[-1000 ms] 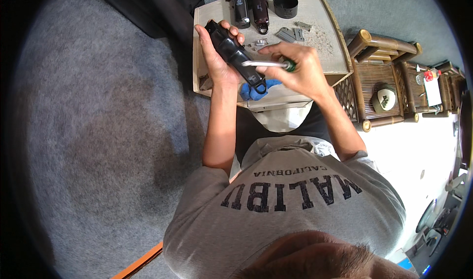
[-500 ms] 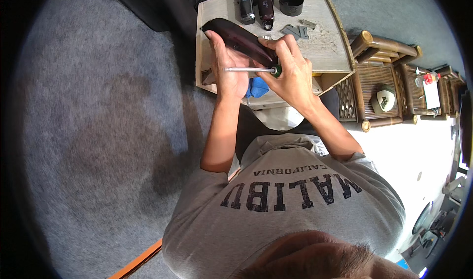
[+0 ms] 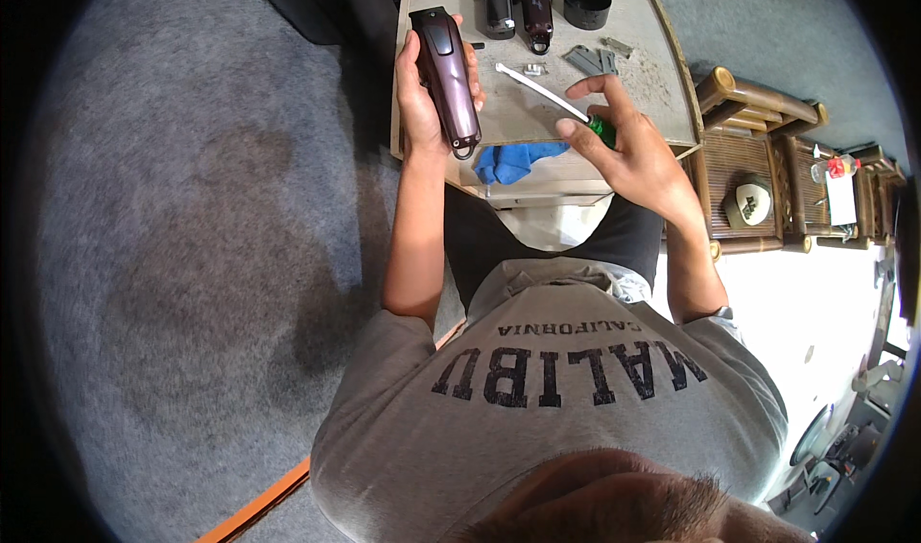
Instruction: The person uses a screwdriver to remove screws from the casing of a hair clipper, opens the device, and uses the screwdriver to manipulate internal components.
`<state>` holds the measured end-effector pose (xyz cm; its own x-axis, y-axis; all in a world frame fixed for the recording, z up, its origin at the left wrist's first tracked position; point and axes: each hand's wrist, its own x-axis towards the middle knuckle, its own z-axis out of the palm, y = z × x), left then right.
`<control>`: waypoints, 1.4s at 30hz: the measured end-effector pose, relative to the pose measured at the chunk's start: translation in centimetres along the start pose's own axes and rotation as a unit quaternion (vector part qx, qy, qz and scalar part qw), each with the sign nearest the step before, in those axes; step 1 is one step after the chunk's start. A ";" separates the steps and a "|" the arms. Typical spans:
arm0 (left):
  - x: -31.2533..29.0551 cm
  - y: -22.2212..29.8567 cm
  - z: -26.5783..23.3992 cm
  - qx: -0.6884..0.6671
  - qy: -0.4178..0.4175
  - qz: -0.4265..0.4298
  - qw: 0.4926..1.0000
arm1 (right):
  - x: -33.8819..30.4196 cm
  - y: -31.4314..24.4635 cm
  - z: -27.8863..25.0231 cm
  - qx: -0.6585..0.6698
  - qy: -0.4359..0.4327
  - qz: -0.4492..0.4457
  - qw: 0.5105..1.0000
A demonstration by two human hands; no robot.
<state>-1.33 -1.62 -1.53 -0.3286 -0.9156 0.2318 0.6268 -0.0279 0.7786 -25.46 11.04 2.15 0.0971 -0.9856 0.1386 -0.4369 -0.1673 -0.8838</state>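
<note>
Glossy purple clipper in left hand; green-handled screwdriver aslant.

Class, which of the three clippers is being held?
The shiny purple clipper in the left hand; the maroon clipper and grey clipper lie on the table.

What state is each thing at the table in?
Glossy purple hair clipper: held in the left grip.
Green-handled screwdriver with metal shaft: held in the right grip.
Dark maroon clipper: lying unheld.
Black and grey clipper: lying unheld.
Round black tub: upright, open on top.
Small grey and silver pieces: loose, scattered.
Blue cloth: bunched up.
</note>
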 end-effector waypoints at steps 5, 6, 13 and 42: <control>0.2 -0.6 -0.2 -0.010 0.022 -0.006 1.000 | -0.8 3.0 -1.0 0.011 -0.032 -0.138 0.990; 0.2 -0.7 -0.6 -0.015 0.017 -0.016 1.000 | -1.1 2.4 -1.4 0.031 -0.060 -0.062 0.996; -0.1 -0.5 0.1 0.023 -0.009 -0.033 0.999 | -1.1 2.2 -1.4 -0.033 -0.063 -0.041 0.997; -0.7 0.1 2.3 0.233 -0.043 -0.052 0.970 | 0.0 0.7 -2.9 -0.039 -0.027 -0.047 0.998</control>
<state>-2.65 -0.03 -0.26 -0.4440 -0.8797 0.1700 0.2053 0.0848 0.9750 -28.36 10.89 2.83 0.1892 -0.9627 0.1933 -0.4917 -0.2632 -0.8300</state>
